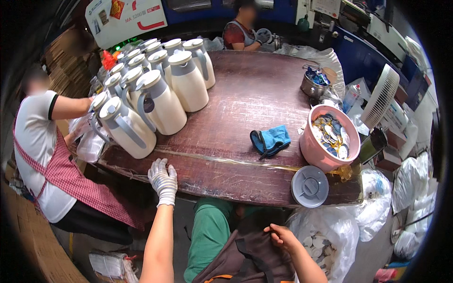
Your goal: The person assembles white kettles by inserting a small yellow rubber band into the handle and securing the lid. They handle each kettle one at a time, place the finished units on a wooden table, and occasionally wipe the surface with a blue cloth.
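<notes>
My left hand (pixel 163 181), in a white knit glove, lies flat at the near edge of the dark red-brown table (pixel 231 177), fingers stretched out and holding nothing. Just beyond it stands a group of cream vacuum jugs (pixel 127 127) with grey handles and cream lids. Bare and loosely bent, my right hand (pixel 282 237) hovers over the dark apron (pixel 250 245) on my lap; its fingers are apart and nothing shows in them. A round grey plastic dish-like part (pixel 310 185) rests at the table's near right edge. Left of it lies a folded blue cloth (pixel 270 140).
A pink bucket (pixel 314 148) full of discs stands at the right, with a metal pot (pixel 313 87) behind it. A fan (pixel 380 94) is farther right. Below the table edge hangs a clear bag of pale discs (pixel 347 236). Co-workers stand left (pixel 52 155) and sit at the far side (pixel 243 30).
</notes>
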A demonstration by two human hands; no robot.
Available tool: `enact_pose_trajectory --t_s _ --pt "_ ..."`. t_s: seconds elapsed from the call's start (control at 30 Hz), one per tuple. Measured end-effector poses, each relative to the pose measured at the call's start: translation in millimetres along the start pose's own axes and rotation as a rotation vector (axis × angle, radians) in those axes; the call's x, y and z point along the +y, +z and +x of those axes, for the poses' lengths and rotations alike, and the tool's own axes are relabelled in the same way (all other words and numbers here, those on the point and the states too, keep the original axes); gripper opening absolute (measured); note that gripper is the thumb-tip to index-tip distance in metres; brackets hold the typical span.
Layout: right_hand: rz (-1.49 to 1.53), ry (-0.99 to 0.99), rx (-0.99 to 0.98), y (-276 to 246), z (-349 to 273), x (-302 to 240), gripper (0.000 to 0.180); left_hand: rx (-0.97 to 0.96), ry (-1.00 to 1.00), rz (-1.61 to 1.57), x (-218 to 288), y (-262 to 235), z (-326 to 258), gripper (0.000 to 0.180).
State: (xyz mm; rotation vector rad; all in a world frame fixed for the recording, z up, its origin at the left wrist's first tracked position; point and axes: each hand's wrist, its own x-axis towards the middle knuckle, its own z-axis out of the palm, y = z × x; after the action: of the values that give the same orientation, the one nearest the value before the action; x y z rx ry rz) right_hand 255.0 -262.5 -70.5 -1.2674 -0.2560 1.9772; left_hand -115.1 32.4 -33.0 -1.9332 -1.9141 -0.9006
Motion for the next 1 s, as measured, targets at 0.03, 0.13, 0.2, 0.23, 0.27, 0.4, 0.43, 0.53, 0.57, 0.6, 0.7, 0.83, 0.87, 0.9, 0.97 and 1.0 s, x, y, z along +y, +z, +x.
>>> enact_pose_trajectory --t_s 0.03,0.13,0.2,0.23,0.27,0.4,0.43,0.53,0.57,0.6,0.7,0.83,0.87,0.9,0.97,1.0 --pt "0.005 0.009 -0.009 -1 0 0 0.039 -0.002 -0.003 0.001 1 -1 -1 0.031" --pt "0.026 0.035 -0.031 -2 0 -1 0.039 -0.008 -0.008 -0.001 3 -4 0 0.031" --pt "0.055 0.047 -0.036 -3 1 -1 0.040 -0.006 -0.008 -0.004 2 -4 -1 0.031" --pt "0.060 0.052 -0.028 -3 2 0 0.040 -0.016 -0.014 -0.007 2 -4 -1 0.031" --pt "0.065 0.057 -0.020 -4 4 1 0.040 -0.026 -0.021 -0.009 2 -5 -1 0.031" --pt "0.072 0.089 0.014 -5 7 1 0.041 -0.042 -0.020 -0.017 4 -6 0 0.033" --pt "0.070 0.091 0.005 -7 9 2 0.041 -0.043 -0.021 -0.014 3 -7 -1 0.033" --pt "0.065 0.091 -0.016 -16 13 7 0.041 -0.044 -0.019 -0.012 5 -8 0 0.033" --pt "0.066 0.088 -0.019 -17 14 8 0.042 -0.040 -0.019 -0.009 4 -7 -1 0.033" --pt "0.066 0.084 -0.021 -18 14 8 0.042 -0.036 -0.017 -0.005 3 -6 -2 0.033" --pt "0.138 0.067 -0.079 -24 15 12 0.041 -0.022 -0.005 0.008 -1 -2 -2 0.033" --pt "0.159 0.067 -0.066 -23 15 12 0.041 -0.017 -0.004 0.009 0 -2 -2 0.032" --pt "0.163 0.070 -0.059 -21 13 11 0.040 -0.016 -0.005 0.007 0 -2 -2 0.032" --pt "0.167 0.072 -0.052 -19 12 9 0.040 -0.011 -0.003 0.006 0 -2 -2 0.031" --pt "0.139 0.071 -0.048 -19 12 9 0.041 -0.003 0.002 0.004 0 -3 -2 0.031" --pt "0.125 0.070 -0.046 -19 12 9 0.041 -0.005 0.000 0.002 -1 -3 -3 0.031"
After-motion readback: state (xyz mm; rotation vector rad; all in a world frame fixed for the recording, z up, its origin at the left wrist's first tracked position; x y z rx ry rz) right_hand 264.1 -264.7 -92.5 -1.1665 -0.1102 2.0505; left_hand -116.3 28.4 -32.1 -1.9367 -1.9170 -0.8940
